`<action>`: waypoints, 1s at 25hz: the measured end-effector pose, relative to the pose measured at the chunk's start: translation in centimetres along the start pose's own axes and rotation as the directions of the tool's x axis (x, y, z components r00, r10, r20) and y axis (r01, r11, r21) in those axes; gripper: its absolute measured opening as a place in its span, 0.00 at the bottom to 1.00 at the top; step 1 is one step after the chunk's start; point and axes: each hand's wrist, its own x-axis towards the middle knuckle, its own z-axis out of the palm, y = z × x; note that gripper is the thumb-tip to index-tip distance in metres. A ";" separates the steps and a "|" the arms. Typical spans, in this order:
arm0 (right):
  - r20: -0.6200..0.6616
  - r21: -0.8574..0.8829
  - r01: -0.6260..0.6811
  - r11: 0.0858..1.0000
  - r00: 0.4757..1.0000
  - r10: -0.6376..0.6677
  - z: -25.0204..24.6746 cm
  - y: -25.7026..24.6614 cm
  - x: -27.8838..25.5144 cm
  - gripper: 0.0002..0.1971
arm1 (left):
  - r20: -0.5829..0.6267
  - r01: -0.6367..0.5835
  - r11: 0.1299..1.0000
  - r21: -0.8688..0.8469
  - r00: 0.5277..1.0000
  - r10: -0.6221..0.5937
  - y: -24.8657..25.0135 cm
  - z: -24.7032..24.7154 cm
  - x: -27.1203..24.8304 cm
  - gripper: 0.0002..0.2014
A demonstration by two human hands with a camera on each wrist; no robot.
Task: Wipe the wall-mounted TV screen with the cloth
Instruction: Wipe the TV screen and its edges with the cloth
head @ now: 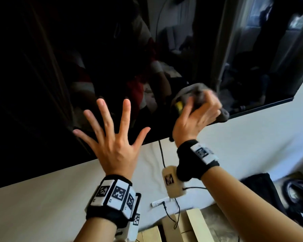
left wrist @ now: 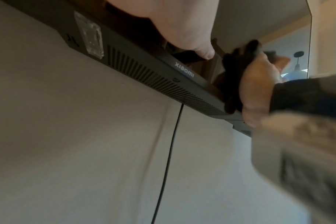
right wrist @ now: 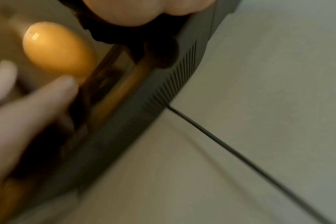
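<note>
The wall-mounted TV screen is black and glossy and fills most of the head view. My left hand lies flat on its lower part with the fingers spread wide. To the right, my right hand grips a bunched grey cloth and holds it against the screen just above the lower bezel. In the left wrist view the cloth looks dark in the right hand. A small yellow patch shows beside the thumb; I cannot tell what it is. The right wrist view is blurred.
A thin black cable hangs from the TV's underside down the white wall. Cardboard boxes stand below the hands. A black bag sits at the lower right.
</note>
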 end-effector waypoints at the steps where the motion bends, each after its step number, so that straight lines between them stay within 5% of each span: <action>1: 0.103 -0.006 0.145 0.989 0.984 -0.143 -0.2 0.1 -1.6 0.18 | -0.003 -0.003 1.000 -0.004 1.000 0.003 0.0 0.1 0.0 0.41; 3: 0.144 -0.002 0.247 0.969 0.959 -0.244 -0.7 1.3 -0.9 0.16 | -0.012 -0.014 1.000 -0.004 1.000 0.014 -0.2 0.2 -0.2 0.40; 5: -0.069 0.008 -0.045 0.999 0.997 0.046 -0.3 2.1 1.6 0.18 | -0.010 -0.019 1.000 0.010 1.000 0.019 -0.5 0.4 -0.3 0.40; 7: -0.173 0.060 -0.221 0.973 0.958 0.228 0.2 0.8 1.6 0.20 | 0.007 -0.019 1.000 0.008 1.000 0.019 -0.6 0.2 -0.4 0.39; 9: 0.032 0.004 0.017 1.000 0.999 -0.018 0.3 -0.3 -1.9 0.17 | 0.035 -0.023 1.000 -0.010 0.999 0.023 -0.9 -0.3 -0.6 0.39; 10: 0.138 0.012 0.163 0.987 0.977 -0.163 -0.1 -0.5 -3.3 0.16 | 0.046 -0.035 0.999 -0.030 0.998 0.036 -1.2 -0.6 -0.7 0.39; 12: 0.154 0.033 0.210 0.977 0.965 -0.213 -0.3 -0.3 -2.3 0.14 | 0.047 -0.034 0.997 -0.066 0.998 0.037 -2.5 -1.4 -0.9 0.39; 14: -0.039 0.044 -0.054 0.998 0.998 0.055 0.7 -1.2 0.1 0.15 | 0.024 0.029 0.998 -0.056 0.999 -0.027 -4.9 -2.1 -1.2 0.41; 16: -0.128 0.107 -0.211 0.972 0.966 0.224 1.6 -3.4 -0.1 0.17 | 0.017 0.104 0.995 -0.010 0.994 -0.104 -7.9 -2.8 -1.5 0.44; 18: 0.029 0.056 -0.059 0.997 0.998 0.058 2.0 -5.3 -4.3 0.16 | 0.041 0.127 0.991 0.039 0.991 -0.128 -10.6 -3.4 -2.0 0.47; 20: 0.215 0.057 0.226 0.973 0.949 -0.233 1.7 -5.7 -7.3 0.16 | 0.065 0.106 0.993 0.049 0.992 -0.109 -11.9 -3.3 -2.3 0.48; 21: 0.216 0.054 0.253 0.966 0.941 -0.259 1.9 -5.4 -6.9 0.15 | 0.072 0.097 0.994 0.043 0.992 -0.100 -12.1 -3.2 -2.3 0.47; 23: 0.051 0.044 -0.004 0.999 0.999 0.001 2.9 -5.9 -4.9 0.15 | 0.076 0.092 0.995 0.024 0.993 -0.094 -11.8 -2.9 -2.3 0.46; 25: -0.060 0.087 -0.166 0.982 0.983 0.172 3.7 -8.1 -5.4 0.15 | 0.077 0.088 0.996 0.008 0.993 -0.089 -11.9 -3.1 -2.3 0.45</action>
